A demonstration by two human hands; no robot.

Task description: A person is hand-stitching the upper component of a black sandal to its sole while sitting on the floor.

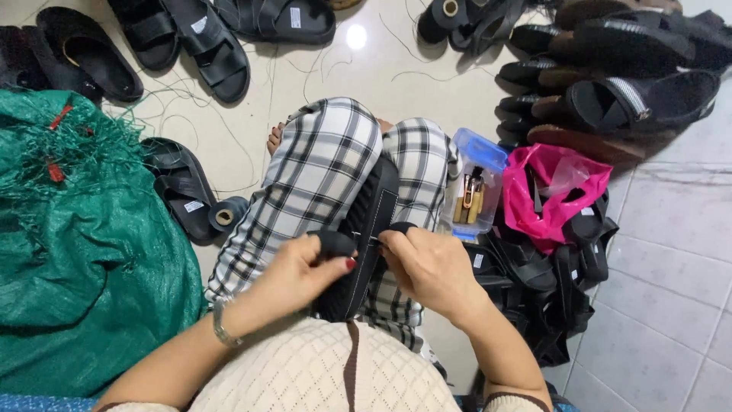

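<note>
Black sandal sole (364, 244) stands on edge on the person's lap, wedged between the knees in checked trousers (320, 175), toe end pointing away from the body. White stitching runs along its rim.

Left hand (293, 275) — grip clenched on a black strap end (334, 243) at the sole's left side, thumb and fingers pinching it. Right hand (431, 263) — grip clenched on the other black strap piece (398, 229) at the sole's right side, fingertips touching the sole's edge. The two hands face each other across the sole, near but apart. Something thin and pale shows between them; too small to tell what it is.

Containers: clear plastic box (476, 191) with blue lid (480, 149) tilted open, just right of the right knee; holds brass-coloured metal pieces, upright. Pink plastic bag (553, 191) beside it, resting on a heap of black straps (549, 282); contents mostly hidden. Green woven sack (84, 252) at left, on the floor.

Finished black sandals (618, 84) piled upper right; more lie along the top edge of the tiled floor (671, 305).
</note>
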